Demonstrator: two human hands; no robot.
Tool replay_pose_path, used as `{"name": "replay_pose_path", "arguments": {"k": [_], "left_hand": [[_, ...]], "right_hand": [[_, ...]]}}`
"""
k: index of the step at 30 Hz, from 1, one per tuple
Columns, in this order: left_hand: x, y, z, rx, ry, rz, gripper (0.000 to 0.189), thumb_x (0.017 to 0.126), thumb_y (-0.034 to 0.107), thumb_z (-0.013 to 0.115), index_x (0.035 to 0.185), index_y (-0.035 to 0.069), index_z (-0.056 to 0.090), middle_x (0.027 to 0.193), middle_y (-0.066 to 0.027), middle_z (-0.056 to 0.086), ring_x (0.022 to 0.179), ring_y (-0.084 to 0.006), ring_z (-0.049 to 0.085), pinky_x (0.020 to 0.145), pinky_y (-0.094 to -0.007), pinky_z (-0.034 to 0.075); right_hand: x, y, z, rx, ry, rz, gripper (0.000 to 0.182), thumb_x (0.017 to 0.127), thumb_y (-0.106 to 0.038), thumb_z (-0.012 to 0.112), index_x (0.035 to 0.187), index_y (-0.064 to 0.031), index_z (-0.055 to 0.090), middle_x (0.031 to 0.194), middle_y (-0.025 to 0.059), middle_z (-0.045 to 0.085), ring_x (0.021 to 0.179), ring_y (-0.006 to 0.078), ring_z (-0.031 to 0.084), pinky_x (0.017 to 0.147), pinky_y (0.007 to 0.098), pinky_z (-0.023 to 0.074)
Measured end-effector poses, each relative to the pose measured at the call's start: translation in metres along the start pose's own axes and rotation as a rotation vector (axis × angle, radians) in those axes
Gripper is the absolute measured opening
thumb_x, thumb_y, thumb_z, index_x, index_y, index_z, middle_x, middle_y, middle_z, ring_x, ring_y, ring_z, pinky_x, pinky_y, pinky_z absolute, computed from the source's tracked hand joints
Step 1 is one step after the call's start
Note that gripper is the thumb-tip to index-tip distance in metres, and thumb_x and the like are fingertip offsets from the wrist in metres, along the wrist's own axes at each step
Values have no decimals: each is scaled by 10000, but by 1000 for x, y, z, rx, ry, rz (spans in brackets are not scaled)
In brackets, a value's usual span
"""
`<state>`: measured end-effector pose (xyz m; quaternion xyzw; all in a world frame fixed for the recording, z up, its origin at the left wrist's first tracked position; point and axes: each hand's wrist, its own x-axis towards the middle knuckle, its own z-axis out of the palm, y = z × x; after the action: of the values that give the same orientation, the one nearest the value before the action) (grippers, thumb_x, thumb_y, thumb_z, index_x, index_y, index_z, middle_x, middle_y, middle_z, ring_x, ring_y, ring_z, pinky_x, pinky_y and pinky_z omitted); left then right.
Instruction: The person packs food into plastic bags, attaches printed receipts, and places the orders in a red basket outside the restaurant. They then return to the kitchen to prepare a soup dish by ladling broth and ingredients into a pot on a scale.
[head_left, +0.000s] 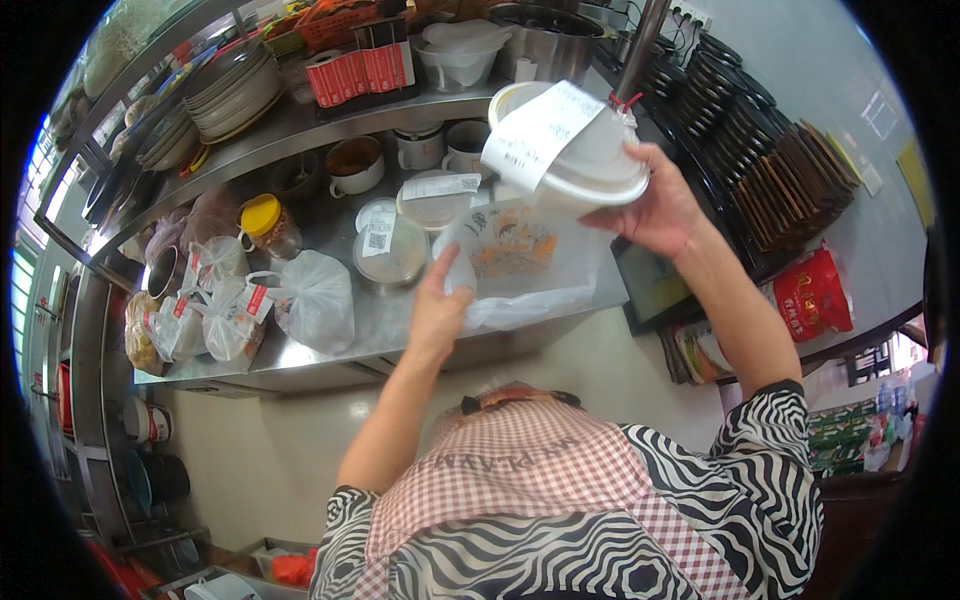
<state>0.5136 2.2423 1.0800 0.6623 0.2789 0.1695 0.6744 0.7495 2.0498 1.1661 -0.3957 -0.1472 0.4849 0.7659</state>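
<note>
My right hand (660, 202) grips a round lidded plastic food container (592, 169) by its side, tilted above the counter, with a printed paper slip on its lid. Below it is a translucent white plastic bag (517, 262) with an orange picture. My left hand (442, 304) holds the bag's left edge between thumb and fingers. Just left of the bag stand a round lidded container (391, 259) and another lidded container (435, 206), both bearing printed slips. A smaller round lid (373, 216) shows beside them. The fingertips of my right hand are partly hidden by the container.
Tied plastic bags (315, 304) and a jar with a yellow lid (271, 225) stand left on the steel counter (375, 322). Enamel mugs (354, 166) sit under a steel shelf (420, 103) bearing stacked plates (232, 94). At right are black pans (750, 127), wooden boards (795, 184) and a red packet (814, 296).
</note>
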Motion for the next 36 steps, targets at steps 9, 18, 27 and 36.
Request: {"name": "replay_pose_path", "arguments": {"k": [9, 18, 27, 36], "left_hand": [[-16, -47, -3, 282, 18, 75, 760, 723, 9, 595, 1435, -24, 333, 1415, -221, 399, 1351, -320, 361, 1097, -356, 297], [-4, -81, -6, 595, -1, 96, 869, 719, 153, 718, 1455, -5, 285, 1469, -283, 323, 1410, -396, 246, 1141, -407, 239], [8, -78, 5, 591, 23, 120, 810, 731, 89, 664, 1436, -42, 287, 1480, -288, 292, 1400, -388, 271, 1133, -379, 256], [18, -73, 9, 693, 17, 167, 788, 742, 83, 650, 1434, -21, 289, 1452, -256, 342, 1357, -380, 342, 1097, -384, 316]], "right_hand": [[-8, 143, -25, 397, -17, 246, 623, 891, -316, 577, 1383, -4, 357, 1344, 175, 502, 1202, 309, 545, 1003, 496, 471], [4, 237, -95, 373, 168, 215, 484, 899, -205, 578, 1305, 19, 440, 1276, 147, 558, 1181, 263, 554, 1033, 442, 447], [10, 253, -95, 371, 214, 228, 491, 921, -193, 555, 1316, 66, 417, 1263, 165, 561, 1131, 265, 589, 980, 422, 491], [19, 248, -95, -16, 432, 298, 460, 943, -225, 565, 1276, 72, 452, 1234, 182, 570, 1126, 278, 578, 965, 409, 486]]}}
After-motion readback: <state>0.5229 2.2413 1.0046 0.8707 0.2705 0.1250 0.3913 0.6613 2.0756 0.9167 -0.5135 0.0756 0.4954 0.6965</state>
